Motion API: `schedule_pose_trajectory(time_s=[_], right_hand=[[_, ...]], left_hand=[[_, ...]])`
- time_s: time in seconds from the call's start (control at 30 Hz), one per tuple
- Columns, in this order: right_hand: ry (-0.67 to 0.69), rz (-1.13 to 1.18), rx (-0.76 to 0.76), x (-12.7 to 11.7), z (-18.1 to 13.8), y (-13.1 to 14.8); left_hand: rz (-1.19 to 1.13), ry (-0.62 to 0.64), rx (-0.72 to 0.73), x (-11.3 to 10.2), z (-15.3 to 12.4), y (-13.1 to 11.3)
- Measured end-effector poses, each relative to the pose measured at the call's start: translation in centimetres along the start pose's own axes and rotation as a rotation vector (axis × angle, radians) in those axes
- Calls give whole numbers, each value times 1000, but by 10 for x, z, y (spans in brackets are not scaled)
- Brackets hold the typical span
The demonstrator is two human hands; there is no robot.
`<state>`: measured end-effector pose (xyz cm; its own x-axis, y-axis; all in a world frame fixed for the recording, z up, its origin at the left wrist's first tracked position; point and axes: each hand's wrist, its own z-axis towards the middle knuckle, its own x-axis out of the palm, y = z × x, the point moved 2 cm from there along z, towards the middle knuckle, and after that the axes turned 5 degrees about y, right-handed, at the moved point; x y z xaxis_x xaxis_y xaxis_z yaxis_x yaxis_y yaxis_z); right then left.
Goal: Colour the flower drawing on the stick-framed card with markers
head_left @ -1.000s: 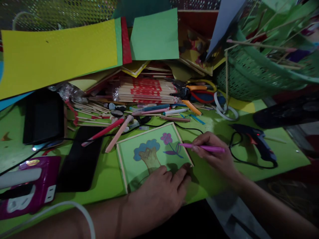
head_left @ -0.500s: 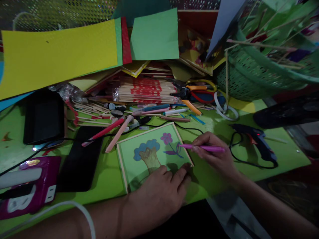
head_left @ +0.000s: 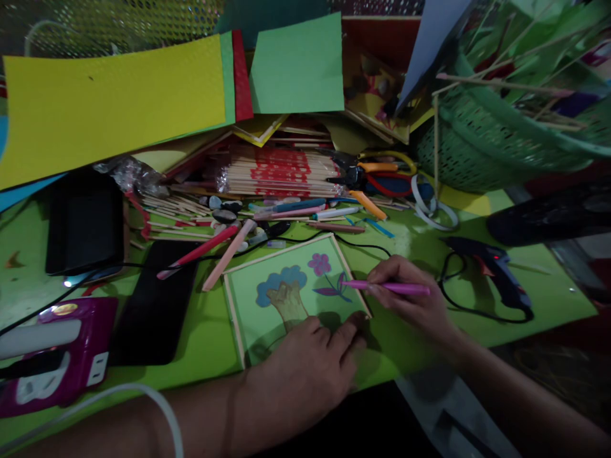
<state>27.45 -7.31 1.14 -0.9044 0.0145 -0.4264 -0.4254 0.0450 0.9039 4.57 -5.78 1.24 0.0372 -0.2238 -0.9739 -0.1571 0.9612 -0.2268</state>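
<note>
The tip of the slim pink-purple plastic pen [head_left: 407, 289] has shifted slightly left and nearer; the drawn flower's upright purple leaf [head_left: 340, 279] looks fuller. The right hand [head_left: 414, 306] pinches the pen; the left hand [head_left: 312, 362], grasping nothing, rests on the green stick-framed card [head_left: 248, 312], near centre.

A glossy, bright green tabletop [head_left: 200, 331] holds a crowd of craft items. At its near middle lies a light green rectangular card framed in pale wooden strips [head_left: 311, 304]. To the left is a flat black rectangular phone [head_left: 153, 312], then a magenta-and-white plastic power strip [head_left: 79, 350]. On the right rests a dark blue glue gun with a red trigger [head_left: 499, 273]. Loose, thin, pale wooden sticks [head_left: 179, 208] lie toward the far left.
</note>
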Motion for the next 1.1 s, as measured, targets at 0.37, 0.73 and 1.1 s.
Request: schedule_pose_trajectory(time_s=[0.37, 0.73, 1.1], right_hand=[[-15, 1, 12, 1, 2, 0], [21, -6, 5, 1, 1, -2], [50, 38, -5, 1, -1, -2]], left_hand=[[-2, 10, 2, 1, 0, 0], [9, -17, 0, -3, 0, 0], [3, -28, 2, -2, 1, 1]])
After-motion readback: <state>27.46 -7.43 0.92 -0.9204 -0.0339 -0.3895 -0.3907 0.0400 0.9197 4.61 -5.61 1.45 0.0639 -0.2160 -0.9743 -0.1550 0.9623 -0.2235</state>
